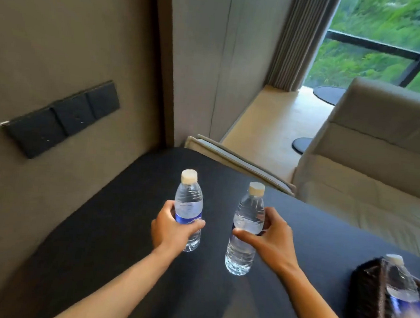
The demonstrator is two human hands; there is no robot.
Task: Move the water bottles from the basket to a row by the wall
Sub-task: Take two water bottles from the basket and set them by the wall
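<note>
Bottles are standing upright in your grip, your left hand wrapping one water bottle nearer the wall, your right hand wrapping another, while a third is waiting in the basket.

Soft daylight enters from the window; edges bend and blur, perhaps from head motion.

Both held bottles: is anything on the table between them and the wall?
Nothing visible. The left hand and right hand each hold a bottle above the dark table, whose surface is bare up to the wall. A third bottle stays in the basket, off to the right.
</note>
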